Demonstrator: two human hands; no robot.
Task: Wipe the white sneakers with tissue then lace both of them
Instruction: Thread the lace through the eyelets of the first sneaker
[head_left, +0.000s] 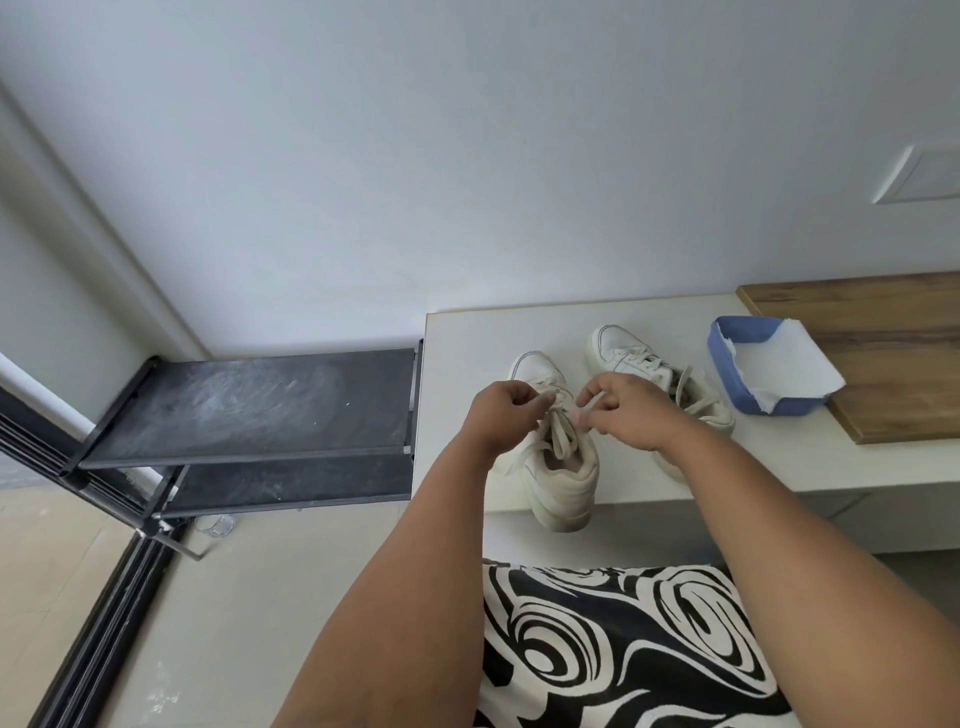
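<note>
Lacing the near sneaker (556, 467)
My left hand (501, 410) and right hand (623, 410) pinch its laces (563, 439); second sneaker (631, 358) and blue tissue box (727, 364) beyond my right.

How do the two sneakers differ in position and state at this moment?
The left sneaker is being worked on: the left hand and right hand each pinch its lace; nobody touches the right sneaker. The left sneaker's heel overhangs the near edge of the white bench; the right sneaker sits farther back, beside the blue tissue box. Both are white, toes pointing toward the wall.
</note>
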